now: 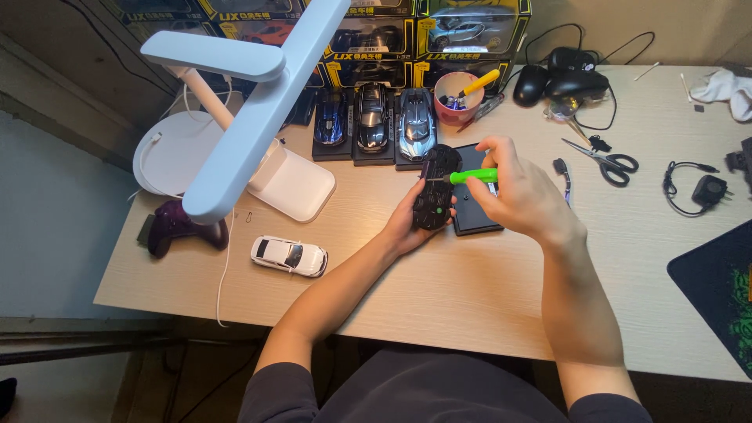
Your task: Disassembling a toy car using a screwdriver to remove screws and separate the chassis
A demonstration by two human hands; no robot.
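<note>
My left hand (405,222) holds a black model car (435,188) turned underside up, above the wooden desk (470,290). My right hand (513,192) grips a green-handled screwdriver (473,176), whose tip rests on the car's underside. Just behind the car lies a black display base (479,211), partly hidden by my right hand.
A white desk lamp (251,117) reaches over the left side. A white toy car (289,255) and a dark purple game controller (177,227) lie at the left. Three model cars on bases (372,121), a pink cup of tools (457,98), scissors (607,160), computer mice (560,78) and boxed cars stand behind.
</note>
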